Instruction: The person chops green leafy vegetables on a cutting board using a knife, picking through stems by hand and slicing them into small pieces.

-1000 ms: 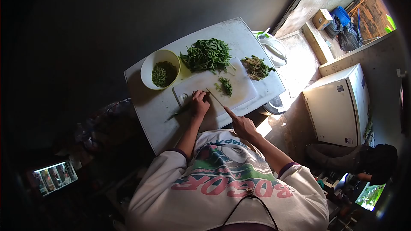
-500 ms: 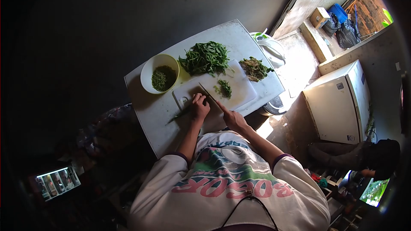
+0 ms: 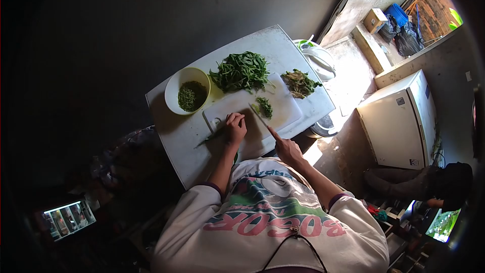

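Observation:
My right hand [image 3: 289, 150] grips a knife [image 3: 259, 116], its blade lying over the white cutting board [image 3: 283, 121] beside a small heap of chopped greens [image 3: 264, 107]. On the board's near left part, my left hand [image 3: 236, 127] is closed around a bunch of leafy greens [image 3: 209, 139]; leaves stick out on its left side, and the rest is hidden under the fingers. A large pile of whole leafy greens [image 3: 241, 72] rests behind the board. To its left stands a pale bowl [image 3: 173, 91] with finely chopped greens [image 3: 192, 96] inside.
Yellowed, wilted greens [image 3: 301, 84] lie at the right of the white table [image 3: 177, 151]. A lidded white container [image 3: 322, 60] and a dark bin [image 3: 325, 126] stand beyond its right edge. Farther right are a white refrigerator [image 3: 394, 126] and a seated person's legs [image 3: 399, 184].
The knife has moved right, away from my left hand, to the chopped heap. My right hand has shifted right and slightly toward me; my left hand stays nearly in place.

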{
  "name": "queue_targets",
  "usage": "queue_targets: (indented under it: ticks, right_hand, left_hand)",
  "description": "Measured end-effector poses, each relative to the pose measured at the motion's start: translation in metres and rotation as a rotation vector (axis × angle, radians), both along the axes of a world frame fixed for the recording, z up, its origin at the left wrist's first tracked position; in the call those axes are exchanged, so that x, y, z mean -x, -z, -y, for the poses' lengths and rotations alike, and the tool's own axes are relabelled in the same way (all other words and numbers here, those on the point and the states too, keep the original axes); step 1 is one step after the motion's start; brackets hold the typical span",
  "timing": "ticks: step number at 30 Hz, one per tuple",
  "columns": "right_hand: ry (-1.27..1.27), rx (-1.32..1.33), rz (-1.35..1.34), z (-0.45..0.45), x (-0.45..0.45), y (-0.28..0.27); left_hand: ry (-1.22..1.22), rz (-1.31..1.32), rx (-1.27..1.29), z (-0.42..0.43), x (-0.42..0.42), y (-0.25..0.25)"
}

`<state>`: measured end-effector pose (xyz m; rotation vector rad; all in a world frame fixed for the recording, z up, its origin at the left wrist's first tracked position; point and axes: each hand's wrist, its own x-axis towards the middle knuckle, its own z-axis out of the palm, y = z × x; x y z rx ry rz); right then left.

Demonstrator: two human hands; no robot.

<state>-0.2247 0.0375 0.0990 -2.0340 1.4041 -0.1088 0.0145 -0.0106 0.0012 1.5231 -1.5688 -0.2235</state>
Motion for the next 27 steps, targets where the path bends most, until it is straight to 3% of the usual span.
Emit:
queue_targets:
  ticks: [10, 18, 27]
  right_hand:
    - [-0.130, -0.092, -0.122, -0.004, -0.008, -0.035]
    - [-0.102, -0.024, 0.000, 0.002, -0.020, 0.032]
    - [-0.080, -0.021, 0.072, 0.014, -0.030, 0.036]
  left_hand:
    - [-0.025, 0.023, -0.052, 0.001, -0.002, 0.005]
    - [-0.037, 0.007, -0.057, -0.001, -0.001, 0.012]
    - [-0.021, 0.031, -0.001, -0.003, -0.001, 0.007]
